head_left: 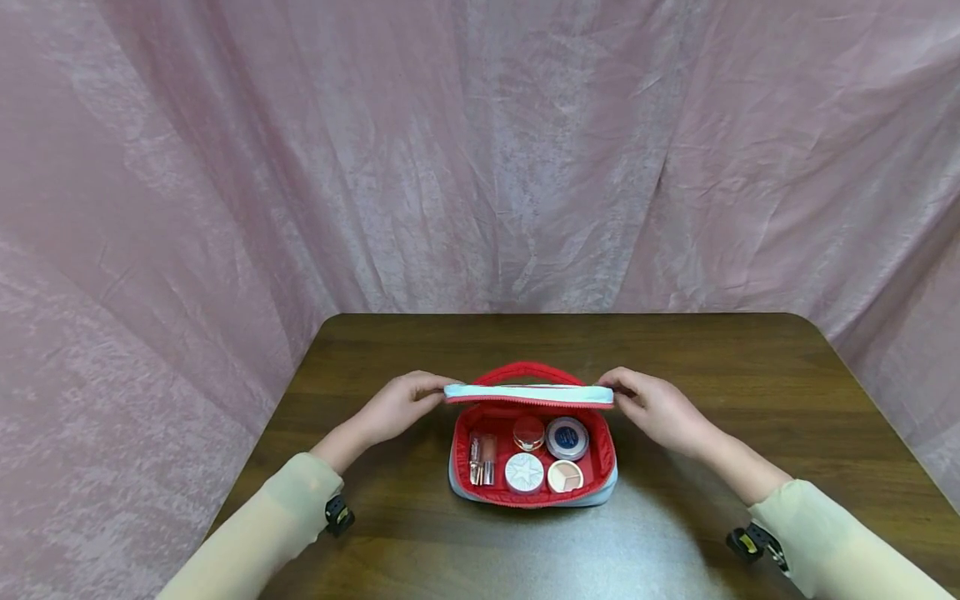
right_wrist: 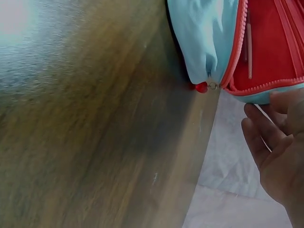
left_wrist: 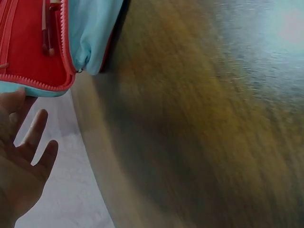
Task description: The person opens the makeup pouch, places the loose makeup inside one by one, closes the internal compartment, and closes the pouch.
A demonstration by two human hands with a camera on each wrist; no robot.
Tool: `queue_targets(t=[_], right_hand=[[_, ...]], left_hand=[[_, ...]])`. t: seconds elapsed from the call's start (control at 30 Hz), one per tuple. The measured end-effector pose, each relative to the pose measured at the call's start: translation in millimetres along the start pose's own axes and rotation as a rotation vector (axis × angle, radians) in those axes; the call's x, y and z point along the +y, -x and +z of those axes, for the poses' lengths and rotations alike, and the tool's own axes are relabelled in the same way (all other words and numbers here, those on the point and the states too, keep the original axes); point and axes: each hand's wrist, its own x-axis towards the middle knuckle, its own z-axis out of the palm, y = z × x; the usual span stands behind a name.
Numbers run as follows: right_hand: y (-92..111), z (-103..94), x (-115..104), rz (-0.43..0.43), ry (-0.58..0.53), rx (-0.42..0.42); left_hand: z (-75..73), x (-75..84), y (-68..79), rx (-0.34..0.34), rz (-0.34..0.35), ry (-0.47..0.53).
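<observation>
A light blue cosmetic bag (head_left: 459, 483) with red lining stands unzipped on the table, its lid (head_left: 528, 394) lifted partway. My left hand (head_left: 397, 406) pinches the lid's left corner between thumb and fingers. At the opposite corner, my right hand (head_left: 663, 410) pinches the edge likewise. Inside lie a white star-patterned round case (head_left: 524, 472), a round compact with a dark centre (head_left: 567, 438), a three-part palette (head_left: 565, 477), a small red round case (head_left: 528, 432) and slim lip gloss tubes (head_left: 488, 458). Thin sticks (right_wrist: 249, 47) show against the red lining in the wrist views.
The bag's red handle (head_left: 525, 367) arches behind the lid. A dark wooden table (head_left: 390, 533) carries the bag, and a pink curtain (head_left: 480, 167) hangs past its far edge. A red zipper pull (right_wrist: 202, 87) dangles at the bag's corner.
</observation>
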Motion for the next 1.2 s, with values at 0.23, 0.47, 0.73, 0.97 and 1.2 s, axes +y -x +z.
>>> queue_targets(t=[0.23, 0.47, 0.73, 0.97, 1.2], right_hand=[[12, 2.0, -4, -0.146, 0.140, -0.005], [18, 4.5, -4, -0.259, 0.229, -0.014], [20, 8.8, -4, -0.357, 0.274, 0.005], [23, 10.5, -3, -0.409, 0.281, 0.017], [26, 10.6, -5, -0.430, 0.274, 0.028]], left_hand=[[3.0, 0.2, 9.2, -0.028, 0.154, -0.138], [7.7, 0.4, 17.1, -0.059, 0.245, -0.199], [11.2, -1.3, 24.4, -0.045, 0.345, -0.251], [15.0, -1.5, 27.2, -0.019, 0.412, -0.279], [15.6, 2.1, 31.0, -0.010, 0.421, -0.272]])
